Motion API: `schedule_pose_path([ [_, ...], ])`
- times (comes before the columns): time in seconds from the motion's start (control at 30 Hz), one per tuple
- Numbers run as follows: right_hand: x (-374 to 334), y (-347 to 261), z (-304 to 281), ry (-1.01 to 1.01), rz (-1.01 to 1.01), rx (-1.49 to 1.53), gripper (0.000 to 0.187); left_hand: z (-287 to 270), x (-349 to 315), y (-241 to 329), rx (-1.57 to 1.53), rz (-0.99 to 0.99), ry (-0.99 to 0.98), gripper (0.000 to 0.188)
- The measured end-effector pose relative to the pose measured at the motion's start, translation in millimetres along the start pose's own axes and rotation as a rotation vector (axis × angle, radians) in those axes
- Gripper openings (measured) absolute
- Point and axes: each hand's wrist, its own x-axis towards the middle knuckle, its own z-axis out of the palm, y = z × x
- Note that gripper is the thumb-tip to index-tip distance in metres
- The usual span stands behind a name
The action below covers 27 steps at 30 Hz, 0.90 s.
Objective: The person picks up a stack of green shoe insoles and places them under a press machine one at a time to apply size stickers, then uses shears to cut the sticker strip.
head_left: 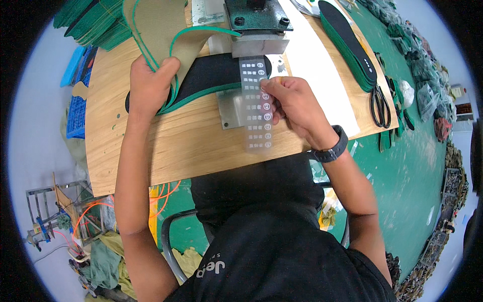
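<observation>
My left hand point(151, 85) is closed round the edges of green-edged insoles, its thumb on top. A tan insole point(158, 25) curls up and away from it, while a black insole point(214, 70) lies flat beneath, across a metal plate point(231, 108). My right hand point(294, 103) pinches the edge of a clear strip of transfer labels point(258, 121) between thumb and fingers. The strip carries a row of small white prints and lies over the black insole's end, its far end near the metal block point(260, 45) of a press point(259, 15). That block hides part of the insole.
Black-handled scissors point(380, 106) lie at the table's right edge, below stacked black and green insoles point(347, 45). Green layered pieces point(93, 20) are piled at the far left. A blue crate point(76, 113) stands beside the wooden table point(196, 156). Bagged bundles point(427, 100) line the right side.
</observation>
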Motion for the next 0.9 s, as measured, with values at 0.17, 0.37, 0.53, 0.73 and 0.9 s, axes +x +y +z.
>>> schedule_pose_path([
  [0.17, 1.1, -0.1, 1.6, 0.010, 0.008, -0.037, 0.025, -3.0, -0.5, -2.7, 0.074, 0.008, -0.056, 0.017],
  [0.37, 3.0, 0.2, -0.4, 0.009, 0.006, -0.110, 0.030, -6.3, 1.3, -8.3, 0.124, 0.000, -0.116, 0.023],
  [0.53, 4.9, -0.3, 0.6, 0.014, 0.035, -0.079, 0.031, 0.3, -4.4, -5.9, 0.070, 0.008, -0.040, 0.020],
  [0.73, 7.6, 1.7, 3.3, 0.048, 0.050, -0.055, 0.033, 11.1, -7.7, 6.6, 0.323, 0.020, -0.262, 0.034],
  [0.9, 3.5, 1.7, 4.1, 0.060, 0.024, -0.058, 0.035, 18.7, -7.0, 7.6, 0.583, 0.296, -0.392, 0.056],
])
